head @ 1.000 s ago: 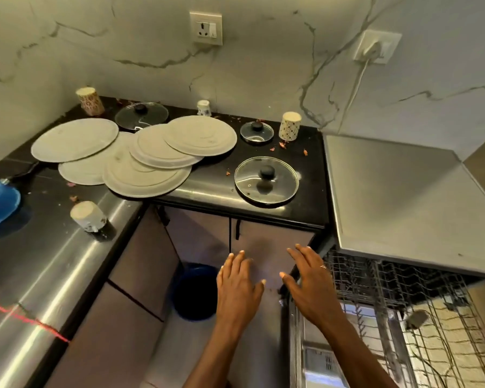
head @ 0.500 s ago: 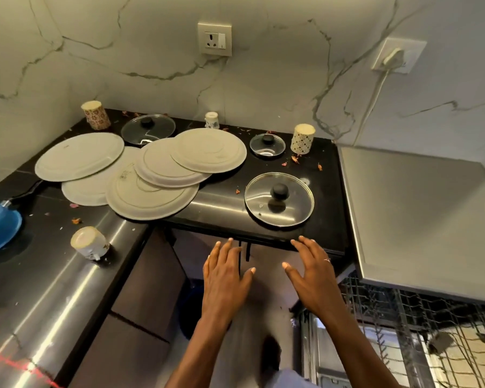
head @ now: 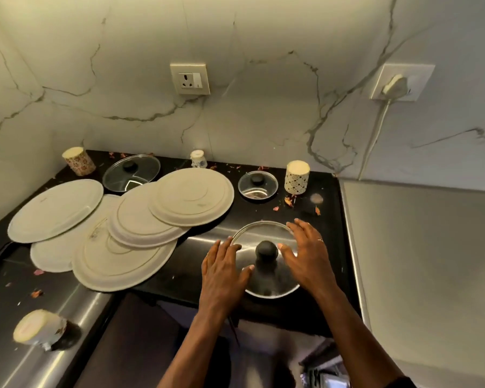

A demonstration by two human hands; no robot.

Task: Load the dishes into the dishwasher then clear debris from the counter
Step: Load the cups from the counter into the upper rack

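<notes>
A large glass lid [head: 263, 236] with a black knob [head: 266, 250] lies near the front edge of the black counter [head: 191, 259]. My left hand [head: 224, 270] is spread over the lid's left side, fingers straight. My right hand [head: 305, 253] is spread over its right side, a ring on one finger. Neither hand grips anything. Several white plates [head: 191, 196] overlap on the counter to the left. Two smaller glass lids [head: 131, 172] [head: 258, 184] lie further back. Reddish debris [head: 289, 201] is scattered on the counter.
Patterned cups stand at the back left [head: 79, 161] and back right [head: 297, 176]; a small white cup [head: 198, 159] stands at the wall, and another [head: 39, 329] lies on its side at the front left. The grey dishwasher top [head: 431, 247] is on the right.
Both hands have risen from in front of the cabinet to over the large glass lid. The camera has moved closer to the counter, and the dishwasher rack has dropped out of view.
</notes>
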